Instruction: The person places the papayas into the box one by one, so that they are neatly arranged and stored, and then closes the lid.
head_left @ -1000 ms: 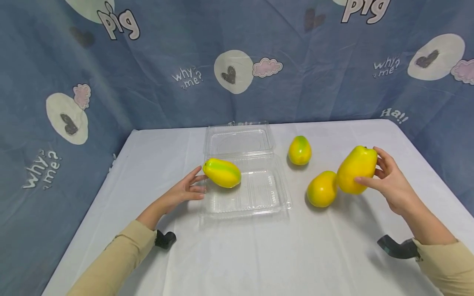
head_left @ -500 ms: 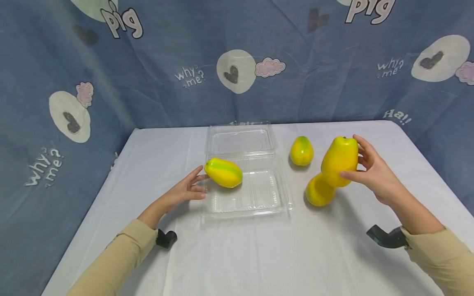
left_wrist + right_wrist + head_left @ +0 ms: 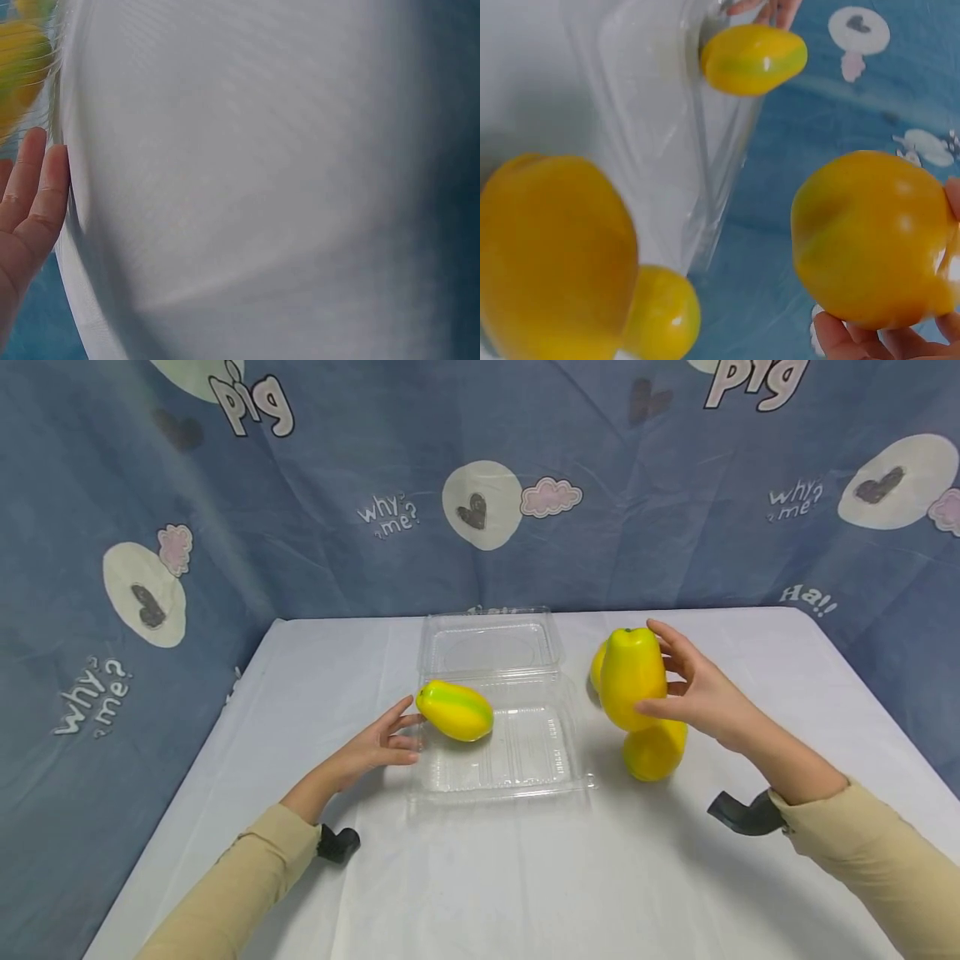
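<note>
My right hand [image 3: 701,689] holds a yellow papaya [image 3: 632,681] up above the table, thumb on its near side and fingers behind it. In the right wrist view the same papaya [image 3: 870,240] hangs clear at the right, with fingertips along its lower edge. Another papaya [image 3: 456,712], yellow with a green stripe, lies in the left part of a clear plastic clamshell box [image 3: 525,781]. My left hand [image 3: 378,747] is at the box's left edge, its fingers loosely spread beside that papaya; the left wrist view shows straight fingers [image 3: 51,187] there.
Two more papayas stand on the white cloth right of the box: one [image 3: 654,756] nearer, one [image 3: 596,668] farther back, both partly hidden by the held papaya. The box's lid [image 3: 487,643] lies folded back. A blue printed curtain [image 3: 337,460] hangs behind the table.
My right hand has moved left with the papaya, bringing it toward the box and in front of the far papaya. The left hand has stayed in place.
</note>
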### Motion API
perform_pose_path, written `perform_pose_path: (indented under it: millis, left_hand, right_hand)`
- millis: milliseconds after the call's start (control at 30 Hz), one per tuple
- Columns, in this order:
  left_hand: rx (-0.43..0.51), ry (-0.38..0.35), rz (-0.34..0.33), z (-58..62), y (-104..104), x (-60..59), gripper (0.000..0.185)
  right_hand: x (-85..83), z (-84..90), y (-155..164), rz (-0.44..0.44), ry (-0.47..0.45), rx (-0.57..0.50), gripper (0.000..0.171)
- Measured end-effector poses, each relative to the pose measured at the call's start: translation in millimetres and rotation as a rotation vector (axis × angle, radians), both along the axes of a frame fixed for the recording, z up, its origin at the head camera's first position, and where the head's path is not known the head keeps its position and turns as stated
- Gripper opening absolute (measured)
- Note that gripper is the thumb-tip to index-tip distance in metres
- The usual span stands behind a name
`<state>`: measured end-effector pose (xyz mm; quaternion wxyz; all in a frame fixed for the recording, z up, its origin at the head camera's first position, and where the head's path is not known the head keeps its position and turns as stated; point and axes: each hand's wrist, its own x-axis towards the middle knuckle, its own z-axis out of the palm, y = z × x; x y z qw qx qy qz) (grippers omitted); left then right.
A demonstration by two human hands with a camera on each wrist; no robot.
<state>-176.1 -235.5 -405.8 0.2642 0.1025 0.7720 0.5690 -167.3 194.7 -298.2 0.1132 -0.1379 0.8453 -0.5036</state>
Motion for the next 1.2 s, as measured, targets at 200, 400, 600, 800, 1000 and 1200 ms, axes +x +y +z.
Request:
perform_pose_path:
  millis: [200,400,600,800,1000,1200]
  left_hand:
    - [0.001,-0.002,0.000,1.0,0,0.0,0.090]
    - [0.014,0.003,-0.007,1.5,0,0.7,0.090]
    - [0.017,0.010,-0.014,0.7,-1,0.6,0.090]
    - [0.024,0.011,-0.020,0.6,-1,0.5,0.090]
    - [0.024,0.006,-0.024,0.3,-2,-0.6,0.090]
    - [0.016,0.000,-0.028,0.3,-3,-1.0,0.090]
  right_hand:
    - [-3.0,1.6,-20,0.083,0.043,0.001,0.094]
    - [-3.3,0.2,-42,0.158,0.081,0.039,0.088]
    - [-3.9,-7.9,-63,0.242,0.121,0.016,0.088]
    - [-3.6,-11.6,-86,0.322,0.213,0.053,0.085]
    - [-0.9,-16.8,-108,0.371,0.239,0.107,0.084]
    - [1.6,-27.3,-128,0.428,0.263,0.139,0.081]
